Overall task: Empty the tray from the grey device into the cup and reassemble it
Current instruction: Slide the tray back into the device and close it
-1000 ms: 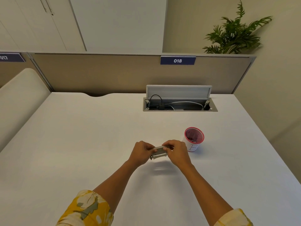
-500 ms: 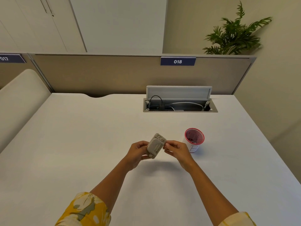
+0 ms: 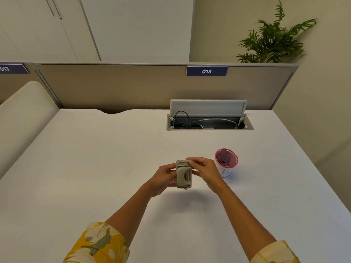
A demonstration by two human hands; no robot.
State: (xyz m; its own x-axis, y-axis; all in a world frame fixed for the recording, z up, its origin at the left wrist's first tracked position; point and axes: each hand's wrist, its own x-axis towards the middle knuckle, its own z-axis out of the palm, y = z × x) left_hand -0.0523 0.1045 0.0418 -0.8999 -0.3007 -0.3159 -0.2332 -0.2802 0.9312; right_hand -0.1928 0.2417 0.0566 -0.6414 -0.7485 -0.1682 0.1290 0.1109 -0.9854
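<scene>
A small grey device (image 3: 183, 175), shaped like a hole punch, is held upright above the white table between both hands. My left hand (image 3: 164, 178) grips its left side and back. My right hand (image 3: 204, 170) pinches its upper right edge with thumb and fingers. Just right of my right hand stands a white paper cup (image 3: 226, 162) with a red rim, a letter B on its side and dark bits inside. I cannot tell whether the tray is in the device.
An open cable hatch (image 3: 209, 122) with wires sits in the table (image 3: 106, 168) behind the cup. A beige divider with a sign reading 018 (image 3: 206, 71) bounds the far edge. A plant (image 3: 273, 38) stands beyond it at the right.
The device has been turned from lying tilted between the hands to standing upright with its lever side facing me. Both hands stayed in the same spot.
</scene>
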